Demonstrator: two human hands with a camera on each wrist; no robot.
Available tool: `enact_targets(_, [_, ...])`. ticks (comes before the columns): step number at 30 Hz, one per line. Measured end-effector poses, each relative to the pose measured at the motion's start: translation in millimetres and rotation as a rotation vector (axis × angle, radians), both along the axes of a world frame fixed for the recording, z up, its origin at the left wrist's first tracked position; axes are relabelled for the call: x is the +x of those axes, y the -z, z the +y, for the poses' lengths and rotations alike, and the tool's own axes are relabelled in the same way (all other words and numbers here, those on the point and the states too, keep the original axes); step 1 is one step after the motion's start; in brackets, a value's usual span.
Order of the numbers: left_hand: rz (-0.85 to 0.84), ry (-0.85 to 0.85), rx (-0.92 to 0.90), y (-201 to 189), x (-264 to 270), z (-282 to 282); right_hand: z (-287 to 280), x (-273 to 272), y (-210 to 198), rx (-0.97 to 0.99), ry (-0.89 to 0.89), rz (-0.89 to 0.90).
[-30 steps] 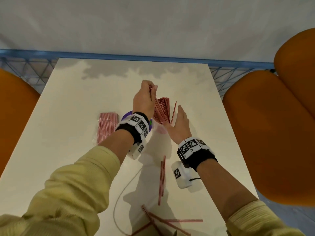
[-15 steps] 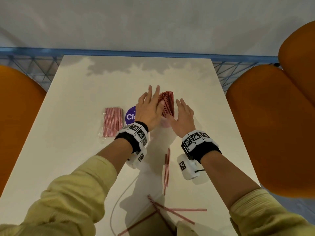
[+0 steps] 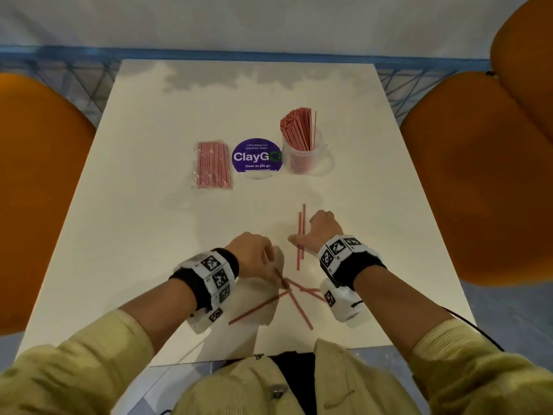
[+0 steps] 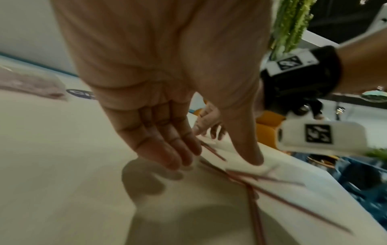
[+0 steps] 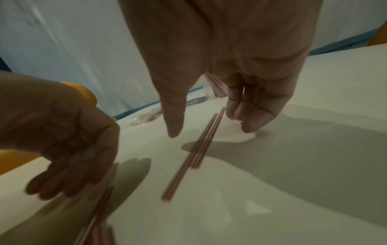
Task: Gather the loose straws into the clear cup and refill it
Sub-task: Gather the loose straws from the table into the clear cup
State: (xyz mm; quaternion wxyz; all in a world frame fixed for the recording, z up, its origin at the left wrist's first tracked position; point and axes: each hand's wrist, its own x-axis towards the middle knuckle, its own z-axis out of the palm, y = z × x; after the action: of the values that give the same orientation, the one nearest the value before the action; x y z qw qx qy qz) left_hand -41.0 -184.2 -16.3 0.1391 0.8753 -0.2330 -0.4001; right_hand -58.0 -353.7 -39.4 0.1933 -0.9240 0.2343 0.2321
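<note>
Left hand: the left hand [image 3: 254,256] hovers low over the near part of the worktop [image 3: 149,235], palm down, fingers [image 4: 167,149] straight and close together, thumb spread. It grips nothing; its fingertips point at the crossed straws.
Right hand: the right hand [image 3: 320,232] is lowered over the parallel straws, thumb on one side and loosely bent fingers [image 5: 251,116] on the other. The fingertips reach the worktop surface; the straws lie between thumb and fingers and are not gripped.
Crossed straws: a few red straws [image 3: 296,298] lie scattered and overlapping on the worktop between the two wrists, just beside the left hand's fingertips.
Parallel straws: three or so red straws [image 3: 300,235] lie side by side, pointing away from the person, under the right hand.
Clear cup: the clear cup [image 3: 302,158] stands upright on the far right part of the worktop, well apart from both hands, holding a dense bundle of red straws.
Sticker: a round purple label [image 3: 256,155] reading "ClayGo" sits just left of the cup.
Straw pack: a sealed clear packet of red straws [image 3: 213,164] lies flat left of the label.
Surroundings: orange chairs [image 3: 478,175] stand on both sides of the worktop.
</note>
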Motion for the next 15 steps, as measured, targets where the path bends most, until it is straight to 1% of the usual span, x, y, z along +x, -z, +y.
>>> enact_targets(2, [-0.001, 0.088, 0.071, 3, -20, 4, 6, -8, 3, 0.021, 0.016, 0.003])
enact_targets(4, [-0.027, 0.096, 0.085, 11, -35, 7, 9, -15, 3, 0.05, 0.032, -0.044])
enact_targets(8, [-0.081, -0.075, 0.005, 18, -42, 14, 1, -26, -1, 0.078, 0.015, -0.126])
enact_targets(12, [-0.148, -0.287, -0.078, 20, -39, 15, -5, -37, -6, -0.002, -0.078, -0.093])
enact_targets(15, [-0.125, -0.418, -0.147, 23, -42, 5, 0, -48, -9, 0.02, -0.151, -0.025])
